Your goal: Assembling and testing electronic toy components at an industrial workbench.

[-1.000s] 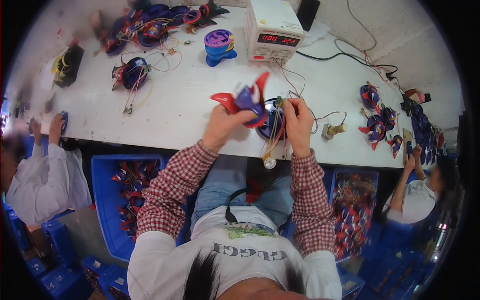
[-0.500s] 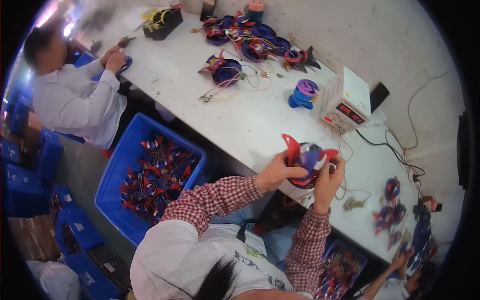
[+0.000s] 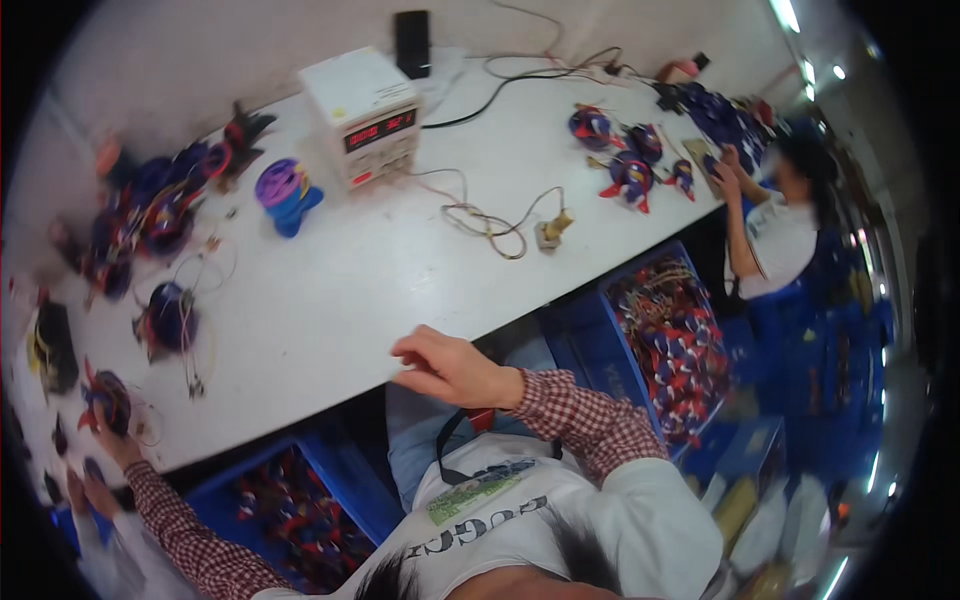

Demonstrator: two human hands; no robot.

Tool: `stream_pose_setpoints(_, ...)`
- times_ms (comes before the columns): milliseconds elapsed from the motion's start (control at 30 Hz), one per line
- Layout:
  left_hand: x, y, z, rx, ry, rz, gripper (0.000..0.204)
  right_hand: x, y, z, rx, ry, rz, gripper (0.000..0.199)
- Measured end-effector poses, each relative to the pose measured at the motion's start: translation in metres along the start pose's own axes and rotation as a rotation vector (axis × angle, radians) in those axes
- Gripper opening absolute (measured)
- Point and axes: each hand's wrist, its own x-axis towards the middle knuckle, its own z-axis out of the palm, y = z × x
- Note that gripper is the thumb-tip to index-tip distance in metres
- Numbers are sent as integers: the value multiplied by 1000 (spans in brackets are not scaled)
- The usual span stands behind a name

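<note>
My left hand reaches out to the far left of the table and holds a purple-and-red toy part with pointed red fins; its fingers are partly hidden and a little blurred. Next to it on the tabletop lies a similar dark purple round part with thin wires trailing from it. Near the table's front edge, my right hand hovers with loosely bent fingers apart and nothing in them.
A white power supply with a lit red display stands behind a blue-and-purple pot. Wires lead to a small tan connector block. Blue bins of toy parts sit below the table edge. Co-workers sit at both ends.
The view has swung to the right. Both hands held a toy part together; now my right hand is off it and my left arm has stretched far left with a toy part.
</note>
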Motion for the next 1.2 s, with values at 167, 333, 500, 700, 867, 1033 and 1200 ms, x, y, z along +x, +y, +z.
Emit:
stream_pose_setpoints(167, 89, 29, 39, 486, 221, 207, 50, -52, 12, -79, -135, 255, 274, 24)
stream_pose_setpoints(333, 52, 83, 142, 1103, 354, 234, 40, -77, 54, -212, -285, 755, 421, 22)
stream_pose_setpoints(500, -9, 140, 263, 519, 194, 495, 38, -89, 166, -382, -338, 1006, 683, 30)
stream_pose_setpoints(700, -180, 237, 655, 369, -1010, 538, 37, -93, 265, -467, -800, 876, 854, 32)
stream_pose_setpoints(867, -239, 209, 907, 592, -1087, 920, 73, -74, 266, -455, -514, 827, 927, 41)
stream_pose_setpoints(1033, -299, 152, 1005, 854, -885, 755, 85, -90, 243, -446, -92, 831, 844, 23)
stream_pose_setpoints(1200, -317, 131, 1000, 926, -842, 668, 91, -107, 213, -432, 182, 914, 794, 17)
